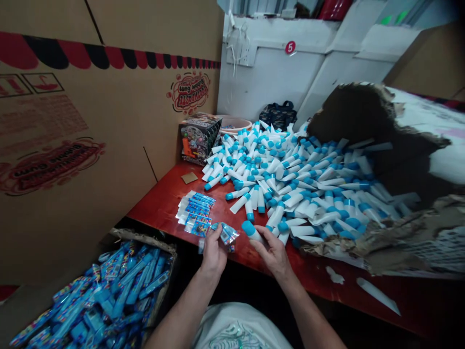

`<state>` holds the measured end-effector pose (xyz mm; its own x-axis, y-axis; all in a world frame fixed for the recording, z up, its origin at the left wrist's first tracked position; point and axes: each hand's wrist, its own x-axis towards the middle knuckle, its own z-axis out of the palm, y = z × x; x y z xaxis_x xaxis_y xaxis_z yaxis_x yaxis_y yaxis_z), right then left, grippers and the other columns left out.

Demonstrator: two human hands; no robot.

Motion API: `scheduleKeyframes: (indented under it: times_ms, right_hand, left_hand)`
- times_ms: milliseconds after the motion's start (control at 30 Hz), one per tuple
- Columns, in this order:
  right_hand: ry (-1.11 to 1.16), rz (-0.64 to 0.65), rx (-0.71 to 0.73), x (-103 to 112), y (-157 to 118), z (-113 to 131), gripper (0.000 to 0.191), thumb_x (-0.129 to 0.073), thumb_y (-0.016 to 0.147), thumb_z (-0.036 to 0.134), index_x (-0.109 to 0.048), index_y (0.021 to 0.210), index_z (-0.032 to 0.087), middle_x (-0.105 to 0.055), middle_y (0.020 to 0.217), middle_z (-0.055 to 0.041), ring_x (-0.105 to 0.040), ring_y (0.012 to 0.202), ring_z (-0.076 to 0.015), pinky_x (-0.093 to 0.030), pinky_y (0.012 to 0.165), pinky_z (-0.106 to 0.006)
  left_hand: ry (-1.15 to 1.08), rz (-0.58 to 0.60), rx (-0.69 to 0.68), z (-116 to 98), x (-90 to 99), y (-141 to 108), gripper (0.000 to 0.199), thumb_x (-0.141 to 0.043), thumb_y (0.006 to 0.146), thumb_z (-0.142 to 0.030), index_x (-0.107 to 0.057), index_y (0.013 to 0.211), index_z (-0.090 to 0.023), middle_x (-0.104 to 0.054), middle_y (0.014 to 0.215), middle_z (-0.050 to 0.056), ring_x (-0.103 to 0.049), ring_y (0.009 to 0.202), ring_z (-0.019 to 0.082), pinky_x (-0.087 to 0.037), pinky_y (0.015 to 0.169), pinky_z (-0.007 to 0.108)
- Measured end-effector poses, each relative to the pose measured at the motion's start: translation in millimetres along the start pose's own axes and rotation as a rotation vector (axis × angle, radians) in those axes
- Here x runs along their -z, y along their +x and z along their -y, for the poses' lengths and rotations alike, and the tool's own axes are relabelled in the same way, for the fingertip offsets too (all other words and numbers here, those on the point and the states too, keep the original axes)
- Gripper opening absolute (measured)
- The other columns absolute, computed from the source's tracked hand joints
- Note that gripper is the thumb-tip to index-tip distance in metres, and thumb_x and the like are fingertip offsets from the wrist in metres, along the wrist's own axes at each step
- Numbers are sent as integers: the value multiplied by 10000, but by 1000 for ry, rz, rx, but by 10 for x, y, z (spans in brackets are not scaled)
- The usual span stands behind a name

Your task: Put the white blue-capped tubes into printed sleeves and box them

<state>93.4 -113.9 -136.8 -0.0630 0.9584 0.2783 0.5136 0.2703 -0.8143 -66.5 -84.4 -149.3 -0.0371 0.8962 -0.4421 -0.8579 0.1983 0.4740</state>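
My left hand (214,252) is closed on a printed blue plastic wrapper (228,233) near the table's front edge. In my right hand (271,249) is a white tube (255,236) with a blue cap, its capped end pointing up and left toward the wrapper. The tube and the wrapper are apart. Just beyond my left hand, several flat printed wrappers (198,208) lie overlapping in a row on the red table. A large heap of similar white tubes (269,165) with blue caps spreads behind and right of my right hand.
A torn carton (403,242) lies on its side at the right, tubes spilling from it. Below left stands an open box (170,247) full of wrapped blue tubes (119,281). Tall cardboard (127,116) walls the left. A toy box (199,138), a pink basin (236,123) and a dark bag (278,115) stand behind.
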Motion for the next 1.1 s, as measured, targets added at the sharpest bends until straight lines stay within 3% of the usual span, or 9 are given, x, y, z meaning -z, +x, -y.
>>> scheduleKeyframes:
  times_ms: [133,300,467,667,833,967,1100]
  right_hand:
    - [135,-14,-133,-12,-150,-47,387,-554,831,395,-570,1173,215,-662,1075,-46,-633,928,-197,-513,790,-282]
    - [114,-7,-149,31,-298,-45,404,-563,840,364,-549,1215,214,-640,1161,-56,-597,1065,-222,-466,944,-342]
    - [-50,34,33,81,-393,97,418,-508,879,288,-500,1295,249,-611,1206,-56,-590,1080,-197,-469,932,-296]
    - [-461,10,155,16,-478,138,433,-444,906,220,-473,1338,226,-620,959,-65,-600,834,-179,-485,751,-286]
    - [-765,-79,260,-35,-467,121,427,-437,910,205,-489,1334,204,-611,901,-82,-563,821,-198,-423,715,-302]
    - [-899,-115,230,-52,-420,163,401,-457,907,217,-521,1303,220,-610,907,-83,-551,807,-207,-377,678,-316]
    - [-862,-91,165,-64,-372,197,399,-465,902,222,-515,1298,209,-604,923,-83,-556,830,-213,-393,710,-317]
  left_hand:
    - [29,73,51,41,7,-29,213,-758,652,-190,-587,771,-150,-632,618,-31,-596,526,125,-486,512,249]
    - [14,11,28,73,0,-75,158,-732,678,-177,-582,720,-151,-618,589,-43,-576,476,106,-474,452,224]
    - [50,-13,83,120,4,-86,101,-660,764,-197,-593,713,-141,-633,580,-14,-588,463,127,-478,420,235]
    - [-9,-50,130,146,4,-102,118,-596,811,-148,-587,694,-148,-644,589,-7,-599,476,112,-503,496,228]
    - [31,3,105,141,36,-112,115,-619,796,-213,-572,707,-157,-631,568,-11,-582,456,139,-486,460,269]
    - [60,54,86,143,60,-97,160,-677,742,-279,-570,741,-161,-650,588,-1,-604,487,163,-490,480,292]
    - [102,73,35,139,53,-81,237,-736,679,-317,-568,749,-165,-643,575,-16,-597,479,159,-467,464,275]
